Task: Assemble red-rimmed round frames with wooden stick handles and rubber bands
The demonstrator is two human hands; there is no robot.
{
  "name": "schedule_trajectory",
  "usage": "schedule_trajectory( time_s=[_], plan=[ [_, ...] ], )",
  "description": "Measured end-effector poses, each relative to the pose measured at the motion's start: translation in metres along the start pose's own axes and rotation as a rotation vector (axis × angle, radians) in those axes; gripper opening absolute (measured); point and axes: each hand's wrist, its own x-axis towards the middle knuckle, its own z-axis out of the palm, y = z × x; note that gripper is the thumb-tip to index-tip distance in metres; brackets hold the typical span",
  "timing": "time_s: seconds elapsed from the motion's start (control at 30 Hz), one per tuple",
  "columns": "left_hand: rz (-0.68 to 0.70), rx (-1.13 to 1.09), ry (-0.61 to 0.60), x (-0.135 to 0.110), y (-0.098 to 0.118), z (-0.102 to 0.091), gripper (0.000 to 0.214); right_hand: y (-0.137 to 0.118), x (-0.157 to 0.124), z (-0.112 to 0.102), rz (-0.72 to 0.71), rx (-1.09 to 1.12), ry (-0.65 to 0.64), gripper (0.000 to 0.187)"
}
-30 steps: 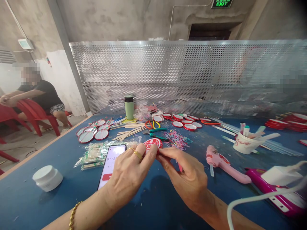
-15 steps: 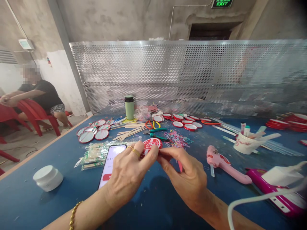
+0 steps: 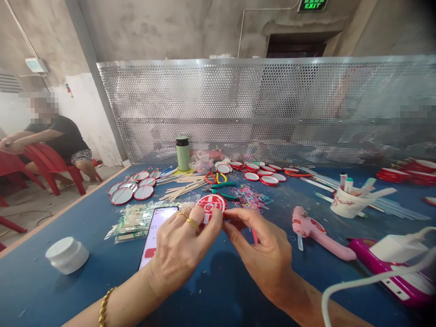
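L hand holds the red-white disc above the tabletop, printed side up; R hand pinches its right edge, prob. the rim, tho fingers hide the exact spot. Best: L grip steady, R fingertips light w/ even pressure, so the disc doesn't twist.

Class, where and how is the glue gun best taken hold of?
Probably mid-handle, from above, with the nearer right hand. The glue gun lies flat, its long, slim handle slanting right and toward the person. Its head is awkward, with a clear stick jutting out; the handle's end is close to the magenta box.
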Motion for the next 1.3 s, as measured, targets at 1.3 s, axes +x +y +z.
schedule_trajectory(
  time_s=[1.3],
  plan=[
    [-0.011,-0.077,-0.05,-0.0034,0.0019,0.0054,0.027,0.0033,-0.0013,0.0038,0.087,0.055,-0.047,0.01]
  ],
)
